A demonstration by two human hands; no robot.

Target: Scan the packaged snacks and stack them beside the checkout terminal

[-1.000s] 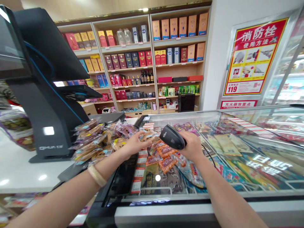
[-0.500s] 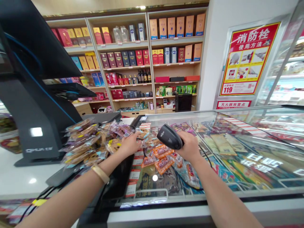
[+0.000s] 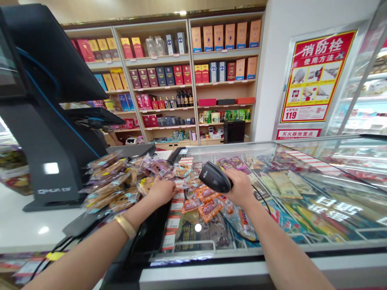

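My right hand [image 3: 242,187] is wrapped round a black barcode scanner [image 3: 214,177], whose head points left over the glass freezer top. Its cord trails down behind my wrist. My left hand [image 3: 161,191], with a gold-coloured bracelet on the wrist, rests by the right edge of a pile of clear-wrapped snack packets [image 3: 111,181]. Its fingers curl inward, and what they hold, if anything, is hidden. A purple-edged packet [image 3: 157,166] lies just above that hand. Between my hands are several orange-wrapped snacks [image 3: 210,209] and a few clear brown packets [image 3: 183,170].
A black checkout screen on a stand [image 3: 54,161] rises at the left. The glass-topped freezer [image 3: 302,253] spans the right, with packaged goods under the glass. Shelves of boxes and bottles [image 3: 163,76] line the back wall. Part of another person's arm [image 3: 114,138] shows behind the screen.
My left hand has drawn back left and down from the clear packets, its fingers more curled. The scanner is held in nearly the same place. Another person's arm has appeared behind the screen.
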